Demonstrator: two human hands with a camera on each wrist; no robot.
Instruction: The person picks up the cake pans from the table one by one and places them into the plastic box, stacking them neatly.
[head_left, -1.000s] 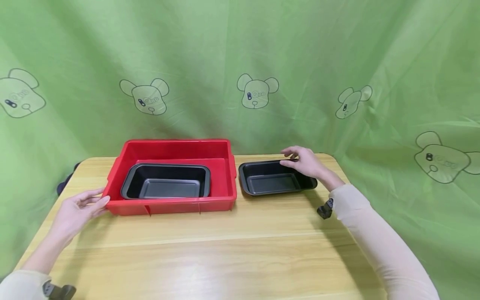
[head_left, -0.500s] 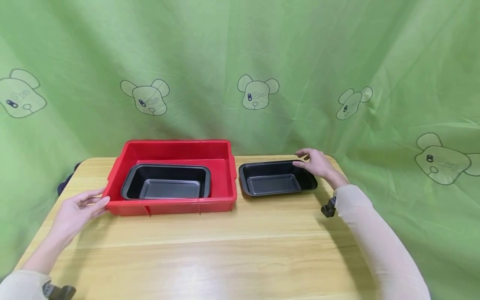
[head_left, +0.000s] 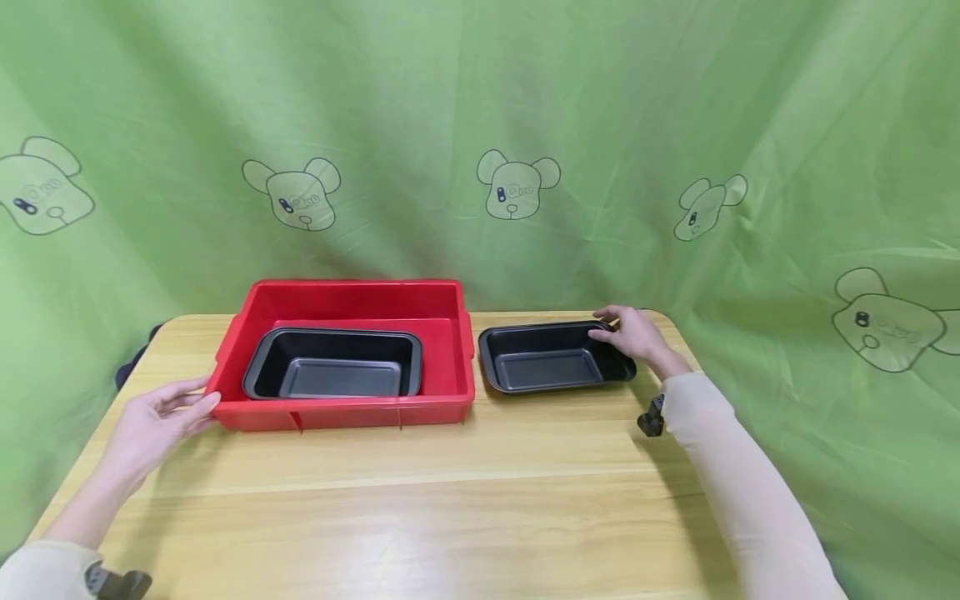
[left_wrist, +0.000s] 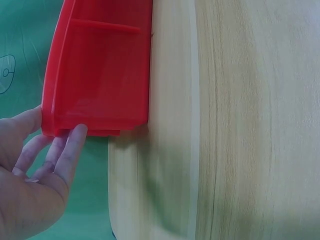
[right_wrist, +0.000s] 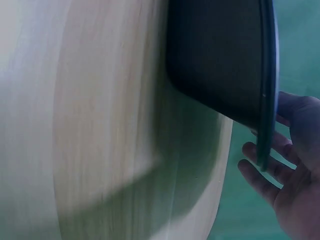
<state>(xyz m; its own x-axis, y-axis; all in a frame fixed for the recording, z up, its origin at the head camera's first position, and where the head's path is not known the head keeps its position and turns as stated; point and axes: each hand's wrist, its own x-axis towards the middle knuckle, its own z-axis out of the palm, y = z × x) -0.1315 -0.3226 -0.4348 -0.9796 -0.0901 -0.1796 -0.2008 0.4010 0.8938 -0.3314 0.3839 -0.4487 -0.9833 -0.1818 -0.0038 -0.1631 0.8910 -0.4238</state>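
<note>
A black loaf pan (head_left: 345, 377) lies inside a red plastic tray (head_left: 446, 408) on the wooden table. My left hand (head_left: 156, 421) holds the tray's near left corner. In the left wrist view its thumb is at the rim and its fingertips (left_wrist: 79, 131) reach beneath the lip. To the tray's right stands a second black loaf pan (head_left: 551, 368), with nothing inside. Over that pan's right end is my right hand (head_left: 637, 335), fingers relaxed and a little apart. The right wrist view shows its fingers (right_wrist: 260, 182) straddling the pan's end rim (right_wrist: 267, 100).
A green curtain (head_left: 405, 242) printed with mouse-like heads hangs close behind the table's back edge. The wooden tabletop (head_left: 420, 508) stretches in front of the tray and pan. Some dark item (head_left: 131, 367) shows beyond the table's left edge.
My right hand has shifted right along the second loaf pan's back rim, then lowered a little at its right end. Pans, tray and left hand look unchanged.
</note>
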